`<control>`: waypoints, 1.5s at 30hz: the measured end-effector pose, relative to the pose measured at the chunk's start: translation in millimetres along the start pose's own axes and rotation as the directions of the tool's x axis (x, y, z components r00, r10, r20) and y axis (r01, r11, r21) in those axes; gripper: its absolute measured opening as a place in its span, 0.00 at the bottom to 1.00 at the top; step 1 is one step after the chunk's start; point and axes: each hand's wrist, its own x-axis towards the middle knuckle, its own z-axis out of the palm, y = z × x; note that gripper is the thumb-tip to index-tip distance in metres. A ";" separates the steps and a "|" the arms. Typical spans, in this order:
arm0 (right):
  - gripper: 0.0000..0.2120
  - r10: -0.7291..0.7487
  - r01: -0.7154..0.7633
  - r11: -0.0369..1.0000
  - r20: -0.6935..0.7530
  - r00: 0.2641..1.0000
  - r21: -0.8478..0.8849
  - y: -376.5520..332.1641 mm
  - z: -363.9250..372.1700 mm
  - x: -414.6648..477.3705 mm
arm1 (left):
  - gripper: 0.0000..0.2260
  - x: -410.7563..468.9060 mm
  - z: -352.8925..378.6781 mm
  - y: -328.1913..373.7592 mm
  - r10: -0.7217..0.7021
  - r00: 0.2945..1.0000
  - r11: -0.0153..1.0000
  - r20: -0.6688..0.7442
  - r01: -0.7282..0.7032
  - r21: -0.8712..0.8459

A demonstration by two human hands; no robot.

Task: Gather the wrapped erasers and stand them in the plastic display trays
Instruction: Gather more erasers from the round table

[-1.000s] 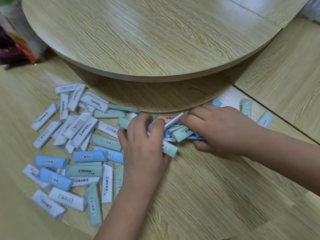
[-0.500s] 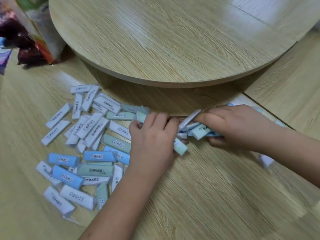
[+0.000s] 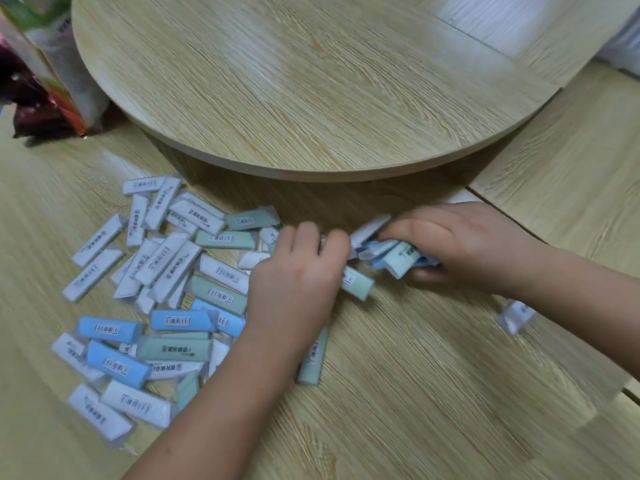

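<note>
Several wrapped erasers [image 3: 180,320] in white, blue and pale green lie scattered flat on the wooden surface at the left. My right hand [image 3: 460,244] grips a bunch of erasers [image 3: 398,258], their ends sticking out to the left. My left hand [image 3: 298,278] lies palm down on the pile's right edge, fingers curled over erasers; what it holds is hidden. One pale green eraser [image 3: 356,284] pokes out from beneath it. One white eraser [image 3: 516,317] lies alone under my right forearm. No plastic display tray is in view.
A round wooden tabletop [image 3: 311,81] overhangs the surface just behind the hands. A colourful bag [image 3: 45,81] stands at the far left. A seam between boards [image 3: 519,216] runs along the right.
The view has drifted, so the pile now sits lower and further right in frame. Both hands stay together over the same erasers. A lone white eraser has come into sight under my right forearm.
</note>
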 end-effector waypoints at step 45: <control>0.18 0.945 -0.667 0.327 -0.218 0.244 0.669 -65.6 -163.4 -295.3 | 0.13 4.7 -74.1 302.1 0.023 0.997 0.899 -0.077 -0.055 -0.434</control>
